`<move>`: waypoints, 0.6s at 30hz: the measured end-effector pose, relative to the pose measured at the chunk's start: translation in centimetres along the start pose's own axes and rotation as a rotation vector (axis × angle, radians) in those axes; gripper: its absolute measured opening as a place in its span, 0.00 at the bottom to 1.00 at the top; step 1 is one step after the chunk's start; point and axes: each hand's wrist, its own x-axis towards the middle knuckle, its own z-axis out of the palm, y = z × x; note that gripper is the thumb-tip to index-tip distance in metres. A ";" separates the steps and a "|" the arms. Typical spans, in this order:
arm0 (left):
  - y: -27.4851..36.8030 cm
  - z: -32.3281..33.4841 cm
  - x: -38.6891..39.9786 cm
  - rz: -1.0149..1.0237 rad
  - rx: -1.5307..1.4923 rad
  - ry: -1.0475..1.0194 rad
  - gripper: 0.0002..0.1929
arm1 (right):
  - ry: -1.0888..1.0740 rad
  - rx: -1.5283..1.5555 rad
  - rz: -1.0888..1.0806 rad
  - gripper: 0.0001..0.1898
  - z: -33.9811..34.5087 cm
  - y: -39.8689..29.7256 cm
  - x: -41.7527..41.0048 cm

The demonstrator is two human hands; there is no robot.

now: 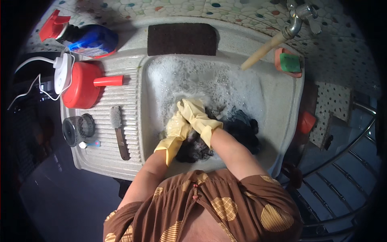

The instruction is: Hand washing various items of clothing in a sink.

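Observation:
Both my hands wear pale yellow rubber gloves and meet over the soapy water of a speckled wash basin (281, 99). My left hand (178, 125) lies on the left side, its fingers tucked against the other glove. My right hand (195, 113) lies partly over it with bent fingers. Whether anything is gripped between them cannot be seen. Dark wet cloth (196, 149) lies beneath and below the gloves, and more dark cloth (242, 130) is heaped to the right. White suds (163, 75) float around the hands.
The ribbed drainboard holds a red dipper (83, 84), a scrub brush (119, 130), a clear jar (72, 130) and a small toothbrush-like item (90, 144). A blue spray bottle (93, 40) and dark mat (182, 39) sit behind. At right are a tap (297, 21) with hose and a green sponge (290, 62).

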 end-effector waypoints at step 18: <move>-0.1 -2.7 -5.8 0.060 0.061 -0.216 0.56 | -0.433 0.229 -0.054 0.22 -6.3 -2.0 -5.7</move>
